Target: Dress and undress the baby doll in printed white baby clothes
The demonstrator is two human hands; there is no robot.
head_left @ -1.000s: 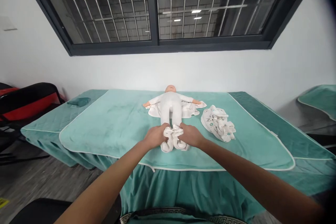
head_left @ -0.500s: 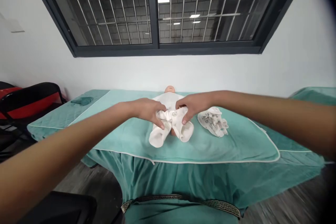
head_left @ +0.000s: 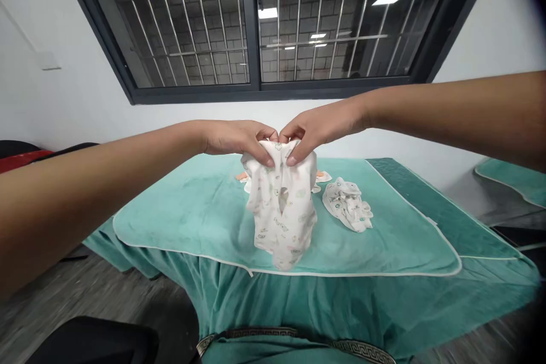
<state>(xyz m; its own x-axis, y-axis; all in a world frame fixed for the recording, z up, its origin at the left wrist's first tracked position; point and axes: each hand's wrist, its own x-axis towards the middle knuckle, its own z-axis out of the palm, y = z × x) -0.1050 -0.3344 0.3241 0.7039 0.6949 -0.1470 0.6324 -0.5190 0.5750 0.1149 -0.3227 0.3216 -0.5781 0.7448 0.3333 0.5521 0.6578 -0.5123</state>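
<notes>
Both hands, left hand (head_left: 232, 137) and right hand (head_left: 315, 128), pinch the top edge of a white printed cotton baby garment (head_left: 281, 205), grip clamped on cloth. It hangs lengthwise straight down above the teal towel-covered worktop (head_left: 179, 210), hem lowest.

The baby garment (head_left: 281, 210) — white, soft, dotted with small pastel prints — hung crumpled and limp from its bunched top edge, pinched between the left hand (head_left: 232, 136) and the right hand (head_left: 315, 128), its folds drooping straight below both.
</notes>
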